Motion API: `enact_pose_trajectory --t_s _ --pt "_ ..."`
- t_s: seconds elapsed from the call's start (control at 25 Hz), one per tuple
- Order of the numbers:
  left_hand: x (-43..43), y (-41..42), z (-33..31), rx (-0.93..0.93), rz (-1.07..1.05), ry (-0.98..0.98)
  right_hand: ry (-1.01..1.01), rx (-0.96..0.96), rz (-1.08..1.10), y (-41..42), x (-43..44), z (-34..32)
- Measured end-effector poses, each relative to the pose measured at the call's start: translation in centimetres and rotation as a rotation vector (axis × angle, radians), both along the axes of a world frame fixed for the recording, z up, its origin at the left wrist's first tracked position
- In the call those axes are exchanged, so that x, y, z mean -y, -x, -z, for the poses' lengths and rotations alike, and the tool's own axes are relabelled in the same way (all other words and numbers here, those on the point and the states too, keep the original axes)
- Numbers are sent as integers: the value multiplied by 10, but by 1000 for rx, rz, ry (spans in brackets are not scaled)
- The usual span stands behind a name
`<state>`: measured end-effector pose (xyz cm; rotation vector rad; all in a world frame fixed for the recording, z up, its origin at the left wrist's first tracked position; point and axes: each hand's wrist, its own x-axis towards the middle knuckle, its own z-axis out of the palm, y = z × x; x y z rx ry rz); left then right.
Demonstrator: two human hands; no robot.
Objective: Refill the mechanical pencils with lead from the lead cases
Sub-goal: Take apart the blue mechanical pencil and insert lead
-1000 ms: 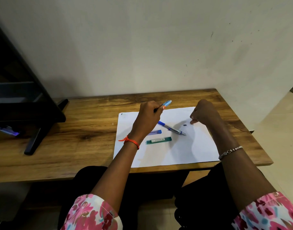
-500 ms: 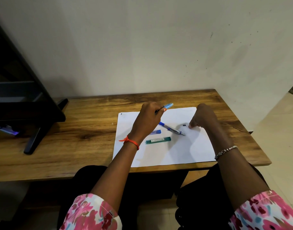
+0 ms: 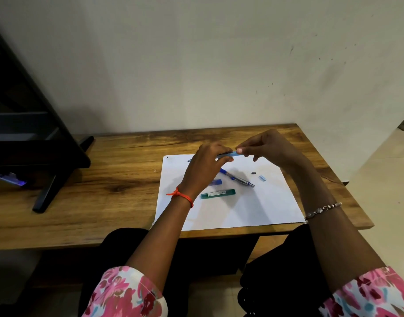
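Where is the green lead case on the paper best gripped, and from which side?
Probably pinch the green lead case across its long edges near the middle, from above: it lies flat on the paper, with bare paper along both edges.

There is only one view, from a wide-angle camera worn on the person's head. It looks forward and down at the wooden table (image 3: 118, 179) from close above, with the wall (image 3: 196, 65) behind it. The person's own forearms (image 3: 164, 236) and lap (image 3: 288, 259) fill the lower part of the view.
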<state>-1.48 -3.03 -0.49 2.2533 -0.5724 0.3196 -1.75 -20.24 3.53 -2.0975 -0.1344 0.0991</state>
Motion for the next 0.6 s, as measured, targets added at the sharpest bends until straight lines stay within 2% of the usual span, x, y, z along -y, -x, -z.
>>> enact_pose_trajectory --t_s 0.12,0.32,0.44,0.6 --pt "1 1 1 -28 9 -20 109 32 -30 -1 -4 2" --pt "-4 -1 -1 -19 -131 -31 180 112 180 -6 8 7" --pt "-13 -6 -5 31 -236 41 239 30 267 -10 18 17" --pt "-23 -9 -5 -4 -346 120 339 -129 376 -18 26 31"
